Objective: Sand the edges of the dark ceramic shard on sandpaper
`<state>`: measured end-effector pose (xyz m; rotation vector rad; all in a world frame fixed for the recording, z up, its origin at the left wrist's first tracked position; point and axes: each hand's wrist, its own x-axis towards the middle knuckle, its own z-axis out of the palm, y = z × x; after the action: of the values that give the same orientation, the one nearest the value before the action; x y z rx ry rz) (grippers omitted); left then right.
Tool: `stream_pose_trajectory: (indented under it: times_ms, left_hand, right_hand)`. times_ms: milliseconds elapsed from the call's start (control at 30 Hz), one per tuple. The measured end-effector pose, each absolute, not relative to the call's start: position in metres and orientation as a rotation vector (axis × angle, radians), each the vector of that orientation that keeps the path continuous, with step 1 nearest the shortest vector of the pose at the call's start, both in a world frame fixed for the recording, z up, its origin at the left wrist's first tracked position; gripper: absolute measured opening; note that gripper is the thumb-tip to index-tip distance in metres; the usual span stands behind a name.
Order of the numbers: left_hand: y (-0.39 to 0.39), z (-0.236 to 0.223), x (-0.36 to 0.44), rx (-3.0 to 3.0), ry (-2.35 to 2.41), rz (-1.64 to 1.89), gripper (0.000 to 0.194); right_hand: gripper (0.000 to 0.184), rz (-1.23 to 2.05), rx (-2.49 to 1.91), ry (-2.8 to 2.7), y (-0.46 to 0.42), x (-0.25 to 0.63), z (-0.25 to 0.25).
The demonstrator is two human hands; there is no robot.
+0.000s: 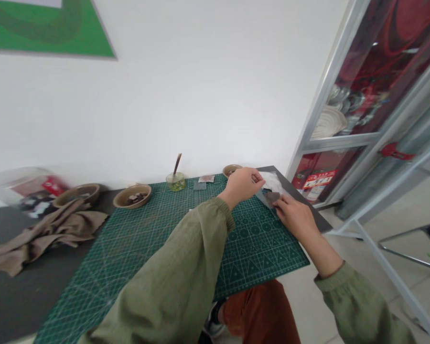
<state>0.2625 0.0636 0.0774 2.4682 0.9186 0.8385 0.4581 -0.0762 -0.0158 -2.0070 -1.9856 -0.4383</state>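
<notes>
My left hand (242, 185) reaches across to the right end of the green cutting mat (143, 234), with its fingers bent together. Whatever is between its fingertips, if anything, is too small to make out. Close by, my right hand (296, 217) pinches a small flat grey-brown piece (273, 196) at its lower edge. Under and behind both hands lies a white, see-through plastic bag (271, 180). A brown bowl (231, 169) stands just behind my left hand and is partly hidden by it.
On the mat's back edge are a glass cup (175, 182) with a brown stick and small flat squares (200, 184). To the left stand a bowl of dark pieces (132, 196), another bowl (76, 195) and a crumpled brown cloth (50, 231). A glass-doored cabinet (338, 138) is at right.
</notes>
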Motion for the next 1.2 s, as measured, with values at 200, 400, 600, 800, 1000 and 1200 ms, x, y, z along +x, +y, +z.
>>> stream_pose_trajectory:
  times_ms: [200, 400, 600, 800, 1000, 1200]
  left_hand:
    - [0.056, 0.077, 0.264, 2.454, 0.892, 0.855, 0.012]
    - [0.049, 0.078, 0.266, 2.461, 0.882, 0.842, 0.011]
    - [0.048, 0.074, 0.265, 2.496, 0.859, 0.8, 0.013]
    - [0.027, 0.098, 0.184, 2.589, 0.941, 0.795, 0.024]
    - [0.003, 0.09, 0.031, 2.688, 1.285, 0.466, 0.028]
    - [-0.01, 0.038, -0.031, 2.664, 1.151, 0.361, 0.043]
  right_hand:
    - [0.025, -0.333, -2.027, -2.046, -0.081, 0.463, -0.017]
    - [0.025, -0.28, -2.099, -1.964, -0.055, 0.456, -0.016]
    - [0.025, -0.209, -2.021, -1.883, -0.048, 0.446, -0.002]
    - [0.017, -0.041, -1.816, -1.817, -0.119, 0.432, 0.02]
    - [0.025, 0.307, -1.632, -1.685, -0.17, 0.408, 0.009]
    - [0.026, 0.102, -1.748, -1.795, -0.116, 0.426, -0.033]
